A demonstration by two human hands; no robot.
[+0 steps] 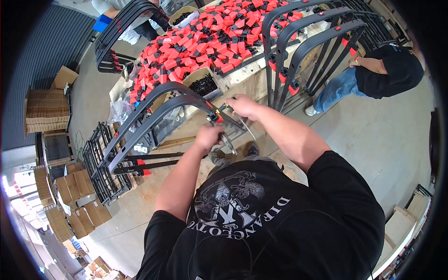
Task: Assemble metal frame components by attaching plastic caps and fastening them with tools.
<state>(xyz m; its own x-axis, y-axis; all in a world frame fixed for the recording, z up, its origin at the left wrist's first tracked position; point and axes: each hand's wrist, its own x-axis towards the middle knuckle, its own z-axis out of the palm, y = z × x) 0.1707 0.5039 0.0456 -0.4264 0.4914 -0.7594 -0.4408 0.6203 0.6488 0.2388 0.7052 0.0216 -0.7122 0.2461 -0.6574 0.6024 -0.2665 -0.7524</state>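
Observation:
My left hand [209,138] is closed around a silver metal hand tool [227,143], whose exact kind I cannot make out. It is beside the lower end of a black curved tube frame [173,103] with a red fitting [217,117]. My right hand [243,107] is closed in a pinch just right of that fitting. Small yellow bits show at its fingertips, but what it grips is too small to name. A thin pale strip [248,131] hangs below the right hand. A second curved frame [154,99] stands right behind the first.
A wooden table [238,78] bears a large heap of red and black plastic parts [196,44]. An open box of small black parts [203,84] sits at its near edge. More black frames [322,39] stand right. Co-workers stand at far left and right [373,70]. Cartons [77,186] lie left.

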